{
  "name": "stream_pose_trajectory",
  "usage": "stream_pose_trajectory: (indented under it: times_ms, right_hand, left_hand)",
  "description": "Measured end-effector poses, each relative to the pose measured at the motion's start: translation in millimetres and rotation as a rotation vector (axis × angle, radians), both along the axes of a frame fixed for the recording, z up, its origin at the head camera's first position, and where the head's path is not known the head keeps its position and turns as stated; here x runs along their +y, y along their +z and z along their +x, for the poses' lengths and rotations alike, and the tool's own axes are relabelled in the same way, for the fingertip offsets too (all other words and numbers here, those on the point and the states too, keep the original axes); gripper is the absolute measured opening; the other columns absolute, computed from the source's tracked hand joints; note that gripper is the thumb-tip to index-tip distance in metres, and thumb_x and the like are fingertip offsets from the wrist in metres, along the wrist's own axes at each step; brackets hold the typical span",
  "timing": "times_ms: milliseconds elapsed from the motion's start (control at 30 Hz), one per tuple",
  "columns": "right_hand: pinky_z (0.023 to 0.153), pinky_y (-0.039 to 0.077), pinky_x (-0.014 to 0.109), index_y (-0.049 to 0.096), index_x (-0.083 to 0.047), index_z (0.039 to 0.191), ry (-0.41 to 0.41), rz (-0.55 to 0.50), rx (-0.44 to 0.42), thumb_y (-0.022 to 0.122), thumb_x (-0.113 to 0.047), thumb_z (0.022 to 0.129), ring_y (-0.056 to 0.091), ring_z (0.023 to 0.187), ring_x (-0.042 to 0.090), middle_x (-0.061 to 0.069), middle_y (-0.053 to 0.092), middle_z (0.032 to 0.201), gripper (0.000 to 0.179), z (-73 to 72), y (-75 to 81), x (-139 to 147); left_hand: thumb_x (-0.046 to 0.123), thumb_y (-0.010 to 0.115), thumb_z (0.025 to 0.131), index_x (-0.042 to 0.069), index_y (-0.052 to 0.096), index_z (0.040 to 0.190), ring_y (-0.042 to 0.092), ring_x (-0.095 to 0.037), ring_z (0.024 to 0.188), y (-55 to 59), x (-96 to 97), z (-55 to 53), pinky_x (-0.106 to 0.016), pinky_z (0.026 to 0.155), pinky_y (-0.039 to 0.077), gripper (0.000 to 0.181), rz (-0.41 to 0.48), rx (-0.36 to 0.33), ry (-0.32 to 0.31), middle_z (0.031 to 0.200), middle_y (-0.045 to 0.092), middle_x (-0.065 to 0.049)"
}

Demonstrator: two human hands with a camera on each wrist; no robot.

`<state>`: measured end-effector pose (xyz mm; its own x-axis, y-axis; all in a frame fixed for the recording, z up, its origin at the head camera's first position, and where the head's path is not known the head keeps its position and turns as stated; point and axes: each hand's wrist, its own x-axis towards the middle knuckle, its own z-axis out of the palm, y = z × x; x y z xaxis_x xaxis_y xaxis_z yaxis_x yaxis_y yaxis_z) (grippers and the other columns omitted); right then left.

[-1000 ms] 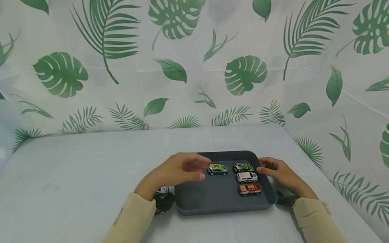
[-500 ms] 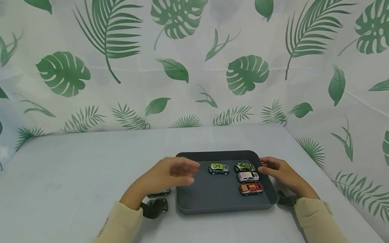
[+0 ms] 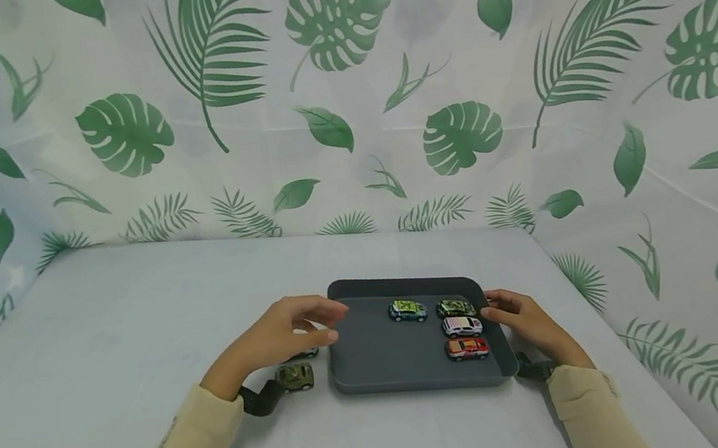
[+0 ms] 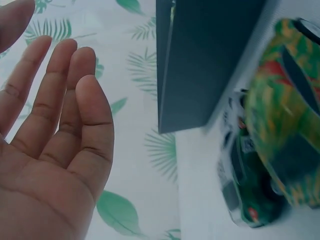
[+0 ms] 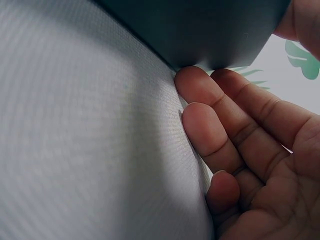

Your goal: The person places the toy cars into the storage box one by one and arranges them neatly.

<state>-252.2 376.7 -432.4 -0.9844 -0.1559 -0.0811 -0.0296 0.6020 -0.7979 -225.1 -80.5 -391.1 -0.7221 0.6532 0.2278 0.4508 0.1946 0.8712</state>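
A dark grey tray (image 3: 377, 351) on the table holds several toy cars. At its right side stand a dark green camouflage car (image 3: 456, 307), a white car (image 3: 462, 326) and a red-orange car (image 3: 467, 349); a yellow-green and blue car (image 3: 407, 310) is near the back middle. My right hand (image 3: 530, 324) grips the right wall, thumb at the rim and fingertips (image 5: 205, 127) low against the outside. My left hand (image 3: 272, 339) holds nothing, hovering by the left rim with fingers loosely bent. Below it are a camouflage car (image 3: 295, 376) and a green-and-white car (image 4: 250, 185), partly hidden in the head view.
A white cloth (image 3: 139, 324) covers the table. Behind and to the right hangs a leaf-print curtain (image 3: 369, 100). A dark wrist strap device (image 3: 261, 400) sits under my left wrist, close to the camouflage car.
My left hand has moved left, from over the tray beside the yellow-green and blue car to its left rim, uncovering the camouflage car. My right hand stays on the tray wall.
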Motion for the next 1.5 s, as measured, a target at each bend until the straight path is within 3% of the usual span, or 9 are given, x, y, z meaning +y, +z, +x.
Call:
stream_pose_trajectory:
  times_ms: [133, 533, 800, 1033, 1500]
  right_hand:
    - [0.114, 0.044, 0.059, 0.049, 0.014, 0.152, -0.006, -0.007, -0.004, 0.064, -0.021, 0.109, 0.065, 0.115, 0.02, 0.027, 0.066, 0.134, 0.058, 0.8, -0.5, 0.7]
    - [0.118, 0.039, 0.066, 0.046, 0.014, 0.153, -0.016, 0.011, 0.007, 0.064, -0.024, 0.11, 0.062, 0.127, 0.041, 0.031, 0.063, 0.139, 0.061, 0.1, -3.5, 2.3]
    - [0.118, 0.039, 0.067, 0.045, 0.014, 0.154, -0.019, 0.013, 0.001, 0.064, -0.025, 0.11, 0.061, 0.128, 0.042, 0.03, 0.063, 0.138, 0.062, 1.1, -2.2, 2.7]
    - [0.118, 0.04, 0.065, 0.045, 0.014, 0.154, -0.018, 0.005, -0.005, 0.064, -0.025, 0.109, 0.062, 0.128, 0.041, 0.03, 0.064, 0.138, 0.062, -0.4, -2.0, 0.5]
    - [0.118, 0.04, 0.066, 0.045, 0.013, 0.155, -0.036, 0.014, -0.028, 0.065, -0.028, 0.11, 0.059, 0.13, 0.041, 0.028, 0.064, 0.137, 0.064, 0.5, 0.5, -2.4]
  left_hand:
    - [0.015, 0.073, 0.105, -0.001, 0.067, 0.141, 0.066, -0.041, 0.127, -3.0, -8.0, 1.1, -0.038, 0.101, 0.057, 0.039, -0.012, 0.007, 0.027, 0.141, 0.068, -0.022]
    - [0.017, 0.072, 0.106, -0.005, 0.065, 0.143, 0.066, -0.034, 0.127, -11.8, -31.7, -8.3, -0.051, 0.109, 0.052, 0.044, -0.042, -0.03, 0.129, 0.143, 0.066, -0.024]
    - [0.015, 0.07, 0.107, -0.008, 0.062, 0.144, 0.064, -0.042, 0.131, -25.0, -41.7, -17.0, -0.06, 0.114, 0.048, 0.044, -0.059, -0.088, 0.145, 0.143, 0.065, -0.026]
    - [0.012, 0.071, 0.106, -0.01, 0.061, 0.143, 0.067, -0.043, 0.127, -31.9, -50.2, -20.1, -0.059, 0.108, 0.052, 0.045, -0.112, -0.124, 0.157, 0.141, 0.066, -0.028]
    - [0.013, 0.078, 0.1, -0.008, 0.067, 0.138, 0.062, -0.043, 0.132, -33.0, -52.9, -18.7, -0.057, 0.111, 0.051, 0.045, -0.23, -0.204, 0.16, 0.142, 0.067, -0.025]
